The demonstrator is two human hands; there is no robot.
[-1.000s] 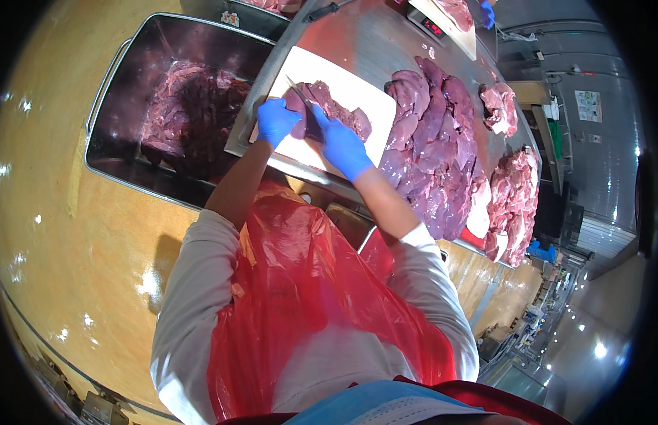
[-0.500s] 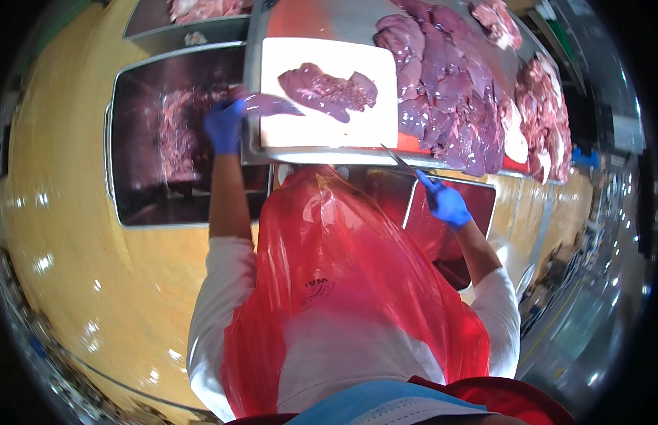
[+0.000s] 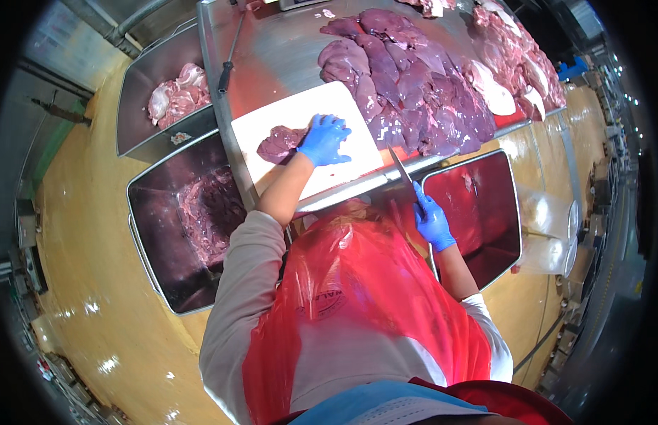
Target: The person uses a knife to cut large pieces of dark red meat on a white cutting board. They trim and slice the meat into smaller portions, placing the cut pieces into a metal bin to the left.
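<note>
On the white cutting board (image 3: 252, 124) lies a dark reddish piece of liver (image 3: 278, 144). My left hand (image 3: 324, 140), in a blue glove, rests over the right end of that piece with its fingers spread, hiding what lies beneath. Off the table's front edge, my right hand (image 3: 434, 223), also gloved in blue, is closed around the handle of a knife (image 3: 400, 166). The blade points up and toward the board's right side. A large heap of livers (image 3: 421, 92) covers the table just right of the board.
A metal bin with meat scraps (image 3: 150, 248) stands left of the table, and another bin (image 3: 130, 134) holds pale pink meat behind it. A third bin (image 3: 485, 212) is at my right. A sharpening steel (image 3: 227, 76) lies behind the board; pink meat (image 3: 516, 57) is piled far right.
My left hand has moved from the left bin's edge onto the liver on the board, without the dark strip it held. The view has turned; the knife stays in my right hand.
</note>
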